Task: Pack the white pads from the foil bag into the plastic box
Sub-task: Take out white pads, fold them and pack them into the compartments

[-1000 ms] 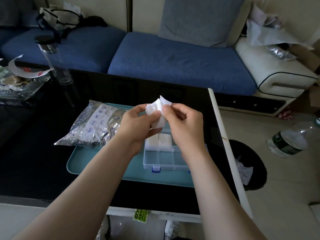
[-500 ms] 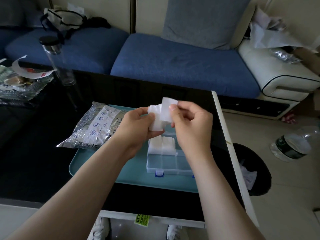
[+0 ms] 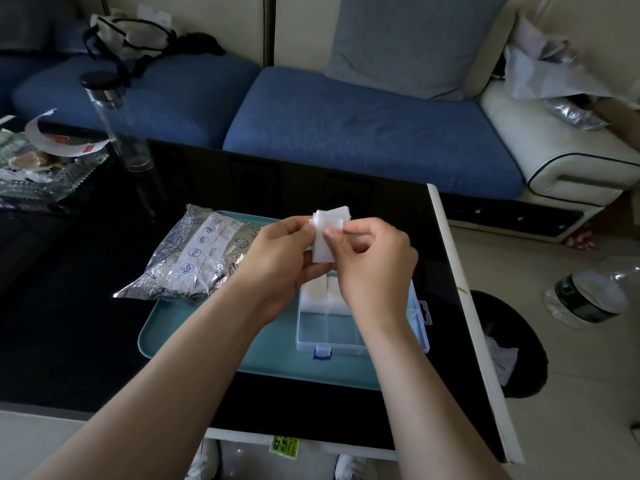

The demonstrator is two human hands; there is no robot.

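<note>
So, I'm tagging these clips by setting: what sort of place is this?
Probably a home living room: a blue sofa with a grey cushion stands behind a glossy black coffee table, where the left hand and right hand hold white pads.

The single wide-angle view sits on the person's head, facing forward and steeply down, close above the plastic box [image 3: 332, 332] on the teal tray [image 3: 173, 327] at frame centre. Black table [image 3: 52, 306] fills the lower left, blue sofa [image 3: 363, 133] the top, floor [image 3: 588, 410] the right.
</note>
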